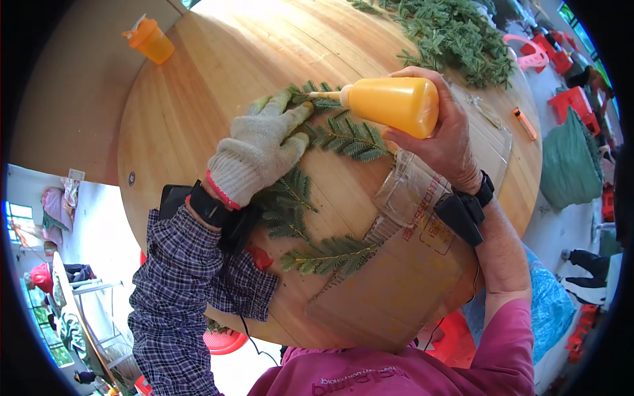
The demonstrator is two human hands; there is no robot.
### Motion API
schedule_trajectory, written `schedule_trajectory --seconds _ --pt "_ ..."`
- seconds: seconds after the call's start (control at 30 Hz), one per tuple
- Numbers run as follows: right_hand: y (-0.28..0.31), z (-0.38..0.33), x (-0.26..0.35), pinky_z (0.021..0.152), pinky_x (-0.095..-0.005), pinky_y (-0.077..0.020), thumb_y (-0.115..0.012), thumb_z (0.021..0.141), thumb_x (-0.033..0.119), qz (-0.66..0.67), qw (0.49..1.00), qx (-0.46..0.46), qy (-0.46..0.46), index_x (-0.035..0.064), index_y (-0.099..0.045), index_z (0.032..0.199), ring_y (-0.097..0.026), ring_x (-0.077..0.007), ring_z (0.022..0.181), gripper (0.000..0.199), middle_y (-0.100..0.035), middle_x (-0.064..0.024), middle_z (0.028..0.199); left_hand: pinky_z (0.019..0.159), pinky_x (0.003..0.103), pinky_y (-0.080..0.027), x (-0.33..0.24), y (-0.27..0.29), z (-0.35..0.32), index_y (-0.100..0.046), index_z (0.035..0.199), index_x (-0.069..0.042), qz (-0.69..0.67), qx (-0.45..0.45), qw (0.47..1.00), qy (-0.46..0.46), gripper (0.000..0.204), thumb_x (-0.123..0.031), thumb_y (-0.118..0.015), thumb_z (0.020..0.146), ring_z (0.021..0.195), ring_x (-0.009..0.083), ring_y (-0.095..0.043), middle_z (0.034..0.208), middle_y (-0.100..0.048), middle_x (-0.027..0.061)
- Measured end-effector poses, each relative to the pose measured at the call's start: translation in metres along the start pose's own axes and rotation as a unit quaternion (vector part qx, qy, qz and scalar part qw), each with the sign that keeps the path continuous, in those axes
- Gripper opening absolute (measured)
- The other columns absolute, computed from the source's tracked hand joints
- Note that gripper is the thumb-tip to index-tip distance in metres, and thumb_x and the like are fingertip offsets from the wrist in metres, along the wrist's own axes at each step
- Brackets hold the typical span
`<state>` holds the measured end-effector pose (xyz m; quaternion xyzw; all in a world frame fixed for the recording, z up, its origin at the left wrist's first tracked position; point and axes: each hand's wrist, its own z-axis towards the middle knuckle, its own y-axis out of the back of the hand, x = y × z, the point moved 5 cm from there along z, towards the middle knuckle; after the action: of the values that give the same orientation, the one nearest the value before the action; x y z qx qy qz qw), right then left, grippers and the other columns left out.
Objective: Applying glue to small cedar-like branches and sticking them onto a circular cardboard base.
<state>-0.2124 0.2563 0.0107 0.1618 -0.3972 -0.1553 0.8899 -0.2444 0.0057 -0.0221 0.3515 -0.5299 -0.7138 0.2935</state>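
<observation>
My right hand (439,122), bare, wraps round a yellow squeeze bottle (394,104) tilted onto its side. Its long thin nozzle points left, with the tip beside the fingers of my left hand (261,145). That hand wears a white knit glove with yellowish fingertips and closes on a green fir sprig (305,96), whose stem is partly hidden. Just below the nozzle lies another fir sprig (353,138). More fir sprigs (287,201) curve down beside the glove, and a fir sprig (330,255) lies nearer me, partly over the cardboard.
A cardboard sheet (389,290) with clear tape covers the near right of the round wooden table (218,86). Loose fir branches (456,43) are heaped at the far right. An orange marker-like stick (525,124) lies near the right edge; an orange cup (152,43) stands far left.
</observation>
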Motion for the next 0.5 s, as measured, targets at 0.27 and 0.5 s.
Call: schedule_trajectory --seconds 0.27,0.5 --pt "0.0003 -0.0009 0.0002 0.089 -0.0339 -0.0562 -0.093 0.071 0.019 -0.011 1.000 0.005 -0.011 0.0099 -0.058 0.126 -0.070 -0.0205 0.102 0.066 -0.070 -0.0091 0.110 0.111 0.046 -0.041 0.0009 0.0008 -0.0013 -0.064 0.136 -0.012 0.002 0.001 1.000 -0.002 0.049 -0.031 -0.063 0.091 0.133 0.0380 -0.050 0.147 -0.052 0.0182" --pt "0.0069 -0.0082 0.0033 0.100 -0.0321 -0.0497 -0.087 0.074 0.006 -0.002 0.998 0.037 -0.056 0.0065 -0.056 0.132 -0.063 -0.0162 0.114 0.066 -0.067 -0.0066 0.123 0.109 0.047 -0.043 -0.0004 0.0013 -0.0025 -0.065 0.133 -0.011 0.018 -0.021 1.000 -0.008 0.047 -0.030 -0.064 0.091 0.132 0.0385 -0.050 0.145 -0.054 0.0185"
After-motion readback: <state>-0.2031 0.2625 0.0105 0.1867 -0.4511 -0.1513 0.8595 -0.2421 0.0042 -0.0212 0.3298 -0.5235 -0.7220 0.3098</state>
